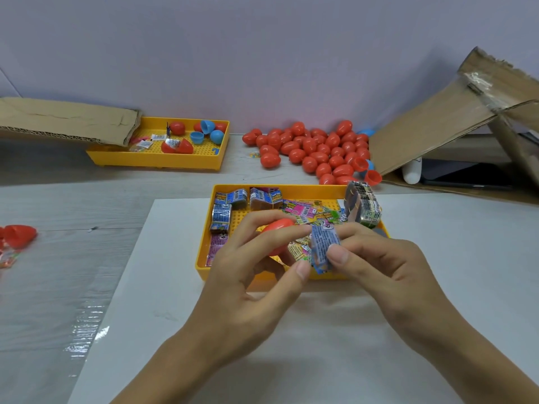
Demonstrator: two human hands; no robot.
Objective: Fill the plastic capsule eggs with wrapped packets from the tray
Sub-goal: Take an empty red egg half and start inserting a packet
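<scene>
My left hand [250, 275] holds a red capsule egg [275, 233] in its curled fingers, above the near yellow tray [204, 258]. Its thumb also touches a blue wrapped packet [322, 249], which my right hand [379, 263] pinches between thumb and fingers just right of the egg. The tray holds several wrapped packets [300, 211], blue, pink and yellow, some bundled in stacks [363, 208]. A pile of several red capsule eggs [315, 150] lies behind the tray.
A second yellow tray [157, 161] at the back left holds red and blue egg halves and small packets. Cardboard sheets lie at the back left [67, 118] and lean at the right [452, 118]. Open red egg halves [20, 233] rest at the far left.
</scene>
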